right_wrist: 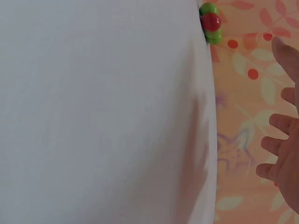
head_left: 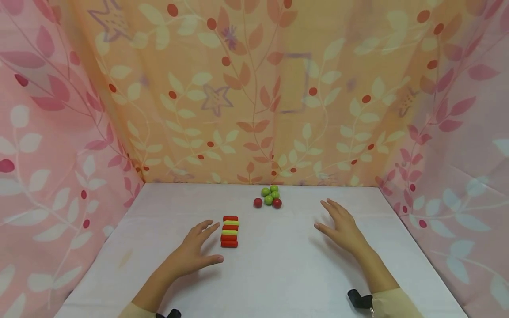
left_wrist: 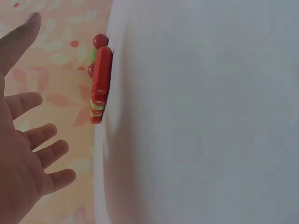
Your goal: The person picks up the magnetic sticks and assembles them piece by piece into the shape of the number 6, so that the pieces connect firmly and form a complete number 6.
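A column of several short red and yellow sticks [head_left: 229,237] lies on the white table, left of the middle. My left hand [head_left: 195,251] is held just left of that column, fingers spread, holding nothing; in the left wrist view the red stick [left_wrist: 103,70] at the near end shows largest. Farther back sits a cluster of small balls, several green [head_left: 268,200] and two red [head_left: 257,202]. To the right of the balls, my right hand [head_left: 343,226] hovers above the table with fingers extended and nothing in it.
The white table [head_left: 278,274] is bounded by a yellow-orange leaf-patterned cloth [head_left: 254,110] at the back and pink patterned cloths [head_left: 43,145] at both sides. Black wrist devices [head_left: 359,299] sit at the sleeves.
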A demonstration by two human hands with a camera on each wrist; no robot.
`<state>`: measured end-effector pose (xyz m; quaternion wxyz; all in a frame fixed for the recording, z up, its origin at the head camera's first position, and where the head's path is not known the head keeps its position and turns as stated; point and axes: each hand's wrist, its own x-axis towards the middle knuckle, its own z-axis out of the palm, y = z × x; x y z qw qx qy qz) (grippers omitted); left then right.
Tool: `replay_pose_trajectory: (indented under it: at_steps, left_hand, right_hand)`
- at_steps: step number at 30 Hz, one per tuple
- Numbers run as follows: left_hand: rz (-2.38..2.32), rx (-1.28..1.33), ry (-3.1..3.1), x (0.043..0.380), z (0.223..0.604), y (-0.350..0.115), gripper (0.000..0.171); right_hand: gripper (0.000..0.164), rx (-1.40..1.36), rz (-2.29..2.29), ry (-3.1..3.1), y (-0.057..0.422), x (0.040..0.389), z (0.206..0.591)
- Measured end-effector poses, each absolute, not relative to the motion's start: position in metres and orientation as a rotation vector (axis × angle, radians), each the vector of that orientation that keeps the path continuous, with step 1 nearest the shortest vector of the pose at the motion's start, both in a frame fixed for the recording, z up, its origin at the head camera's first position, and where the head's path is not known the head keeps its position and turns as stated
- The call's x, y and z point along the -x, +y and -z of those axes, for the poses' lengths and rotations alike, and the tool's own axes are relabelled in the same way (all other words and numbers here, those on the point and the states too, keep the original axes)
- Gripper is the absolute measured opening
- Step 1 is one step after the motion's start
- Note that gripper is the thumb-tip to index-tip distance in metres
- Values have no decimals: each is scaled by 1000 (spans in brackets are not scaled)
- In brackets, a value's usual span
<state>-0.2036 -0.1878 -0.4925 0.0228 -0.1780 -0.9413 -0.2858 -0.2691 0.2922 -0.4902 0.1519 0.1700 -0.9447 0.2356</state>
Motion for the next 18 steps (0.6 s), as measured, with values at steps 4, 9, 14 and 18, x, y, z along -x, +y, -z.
replay_pose_trajectory:
  at_steps: [4, 9, 14, 18]
  left_hand:
    - [954, 537, -2927, 207, 494, -184, 88]
    - [960, 522, -2942, 210, 493, -180, 80]
    - [976, 530, -2947, 214, 495, -179, 70]
    - [1031, 546, -2955, 218, 499, -179, 62]
  right_hand:
    - [78, -508, -798, -2700, 278, 278, 490]
    - [77, -518, -949, -2705, 260, 291, 493]
    - [74, -472, -1071, -2713, 244, 304, 498]
    - [71, -429, -1164, -2712, 232, 313, 501]
